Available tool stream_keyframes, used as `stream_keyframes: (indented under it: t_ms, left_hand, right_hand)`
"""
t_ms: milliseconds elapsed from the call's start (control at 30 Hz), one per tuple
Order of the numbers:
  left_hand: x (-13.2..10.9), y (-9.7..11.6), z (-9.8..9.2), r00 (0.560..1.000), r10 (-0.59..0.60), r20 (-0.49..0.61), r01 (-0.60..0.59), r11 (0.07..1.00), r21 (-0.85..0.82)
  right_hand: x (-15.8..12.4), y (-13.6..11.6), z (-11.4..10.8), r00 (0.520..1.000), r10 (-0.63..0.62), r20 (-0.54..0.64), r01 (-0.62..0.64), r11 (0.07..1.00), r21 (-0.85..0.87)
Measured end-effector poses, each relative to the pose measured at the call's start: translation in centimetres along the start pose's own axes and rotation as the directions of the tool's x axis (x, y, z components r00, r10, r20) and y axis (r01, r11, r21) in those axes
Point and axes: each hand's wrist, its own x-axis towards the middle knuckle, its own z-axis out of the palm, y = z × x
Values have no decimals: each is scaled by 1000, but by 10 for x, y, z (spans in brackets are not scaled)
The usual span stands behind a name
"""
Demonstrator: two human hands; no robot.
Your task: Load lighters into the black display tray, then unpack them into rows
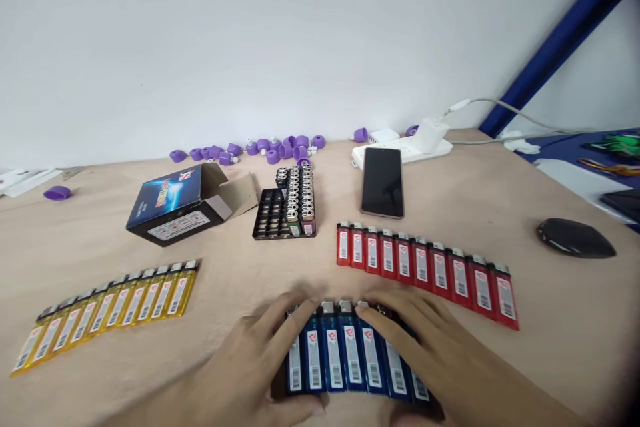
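Note:
A row of several blue lighters (354, 353) lies side by side at the front of the table, labels facing up. My left hand (270, 347) curves around the left end of the row, fingers along the top and thumb at the bottom edge. From the other side my right hand (425, 340) closes over the right end, covering part of the last lighters. Beyond my right hand, red lighters (420, 260) form a slanting row. Yellow lighters (115, 303) make another row to the left.
A black tray (265, 235) is partly filled with upright lighters (301, 193). Beside it lies an opened blue box (170, 197). Purple caps (287, 147) are scattered along the wall. A phone (382, 183) leans near a white power strip (410, 150); a black mouse (575, 237) sits right.

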Motion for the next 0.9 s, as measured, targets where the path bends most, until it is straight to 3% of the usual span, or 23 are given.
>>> stream_keyframes:
  t_ms: [267,433,600,767,833,900]
  left_hand:
    - [17,-4,-1,997,52,55,-51,999,-8]
    - [23,0,1,997,62,53,-61,998,-19]
    - [26,-1,-2,995,80,62,-82,997,17]
    - [20,-6,19,991,132,31,-135,980,144]
    - [17,-11,22,984,176,-33,-164,959,231]
    - [19,-16,10,974,171,-151,-126,956,265]
  right_hand:
    - [14,-8,-11,992,87,88,-91,995,43]
    - [13,-6,-8,993,101,54,-103,995,19]
    - [14,-6,-3,997,35,-71,-42,995,-96]
    - [16,-3,3,969,-29,-247,-39,963,-266]
    - [18,3,9,943,-108,-315,1,946,-323]
    - [21,8,14,907,-174,-384,22,929,-368]
